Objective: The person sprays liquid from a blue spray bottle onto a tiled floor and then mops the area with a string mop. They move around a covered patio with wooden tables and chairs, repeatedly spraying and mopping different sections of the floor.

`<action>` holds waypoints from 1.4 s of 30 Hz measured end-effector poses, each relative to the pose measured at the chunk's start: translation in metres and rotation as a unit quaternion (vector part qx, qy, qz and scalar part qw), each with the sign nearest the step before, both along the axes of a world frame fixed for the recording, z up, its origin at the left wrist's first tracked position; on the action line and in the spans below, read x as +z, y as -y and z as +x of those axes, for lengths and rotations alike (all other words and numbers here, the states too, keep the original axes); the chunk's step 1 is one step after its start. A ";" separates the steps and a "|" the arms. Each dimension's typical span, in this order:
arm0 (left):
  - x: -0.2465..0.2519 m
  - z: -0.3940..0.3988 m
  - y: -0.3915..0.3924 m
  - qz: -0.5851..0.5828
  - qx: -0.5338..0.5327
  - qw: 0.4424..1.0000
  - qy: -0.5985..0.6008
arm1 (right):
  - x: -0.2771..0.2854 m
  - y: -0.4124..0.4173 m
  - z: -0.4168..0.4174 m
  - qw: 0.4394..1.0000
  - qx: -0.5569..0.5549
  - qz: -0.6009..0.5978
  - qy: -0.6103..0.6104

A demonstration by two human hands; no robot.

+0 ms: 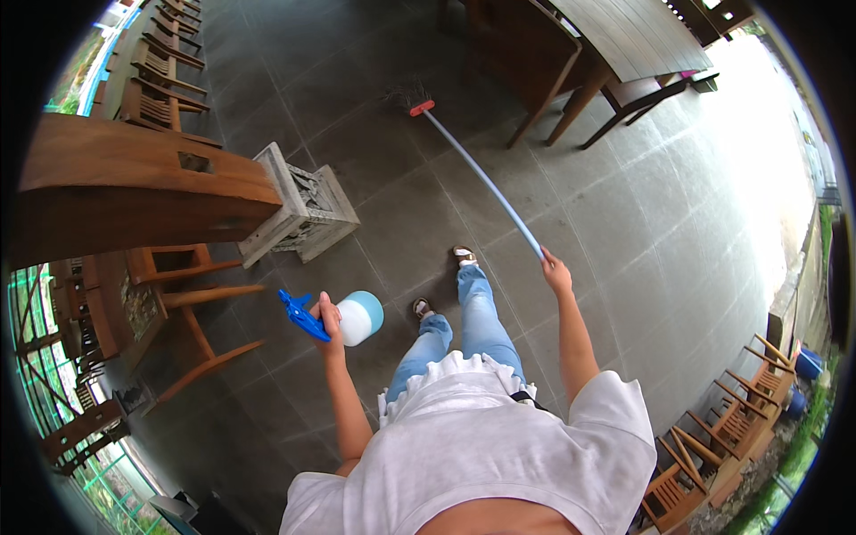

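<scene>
My left hand (326, 322) grips a spray bottle (358, 319) by its neck, below the blue trigger head (301, 314). The bottle is tilted on its side, with a white body and light blue liquid showing toward its base. My right hand (556, 273) is closed around the end of the pale mop handle (485, 180). That handle runs forward and to the left, down to a red mop clamp (422, 108). Dark grey mop strands (406, 97) spread on the floor beyond the clamp.
Grey floor tiles (588, 227) lie all around my feet. On the left rises a wooden post (147, 194) on a carved stone base (301, 207). Wooden chairs (160, 100) line the far left. A plank-topped table (635, 40) stands front right; more chairs (729, 428) sit behind right.
</scene>
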State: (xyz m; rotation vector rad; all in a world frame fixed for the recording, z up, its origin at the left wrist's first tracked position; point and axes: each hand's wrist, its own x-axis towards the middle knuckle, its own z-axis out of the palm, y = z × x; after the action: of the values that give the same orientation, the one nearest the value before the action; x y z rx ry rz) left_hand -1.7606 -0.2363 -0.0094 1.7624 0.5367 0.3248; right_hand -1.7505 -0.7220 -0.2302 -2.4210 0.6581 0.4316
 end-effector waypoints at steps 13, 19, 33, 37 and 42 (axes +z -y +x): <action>-0.020 -0.002 0.004 0.031 -0.081 0.996 -0.009 | 0.030 -0.116 -0.313 0.965 -0.257 0.009 -0.050; -0.027 -0.031 -0.020 0.000 -0.054 0.998 -0.026 | -0.032 -0.102 -0.151 0.910 -0.326 0.255 0.027; -0.019 -0.053 -0.033 0.034 0.005 0.999 -0.015 | -0.015 -0.119 -0.048 0.961 -0.129 0.245 0.003; -0.025 -0.043 -0.030 0.034 -0.007 0.999 0.001 | 0.059 -0.101 -0.157 0.944 -0.124 0.292 -0.092; -0.020 -0.026 -0.018 0.035 -0.023 0.999 0.018 | 0.135 -0.065 -0.234 0.943 -0.121 0.257 -0.172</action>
State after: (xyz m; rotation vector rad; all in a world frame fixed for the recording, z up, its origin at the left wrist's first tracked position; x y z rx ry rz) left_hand -1.7869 -0.2187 -0.0297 1.8294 0.4619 0.3456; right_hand -1.9845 -0.6573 -0.0947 -1.7606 0.8547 0.8211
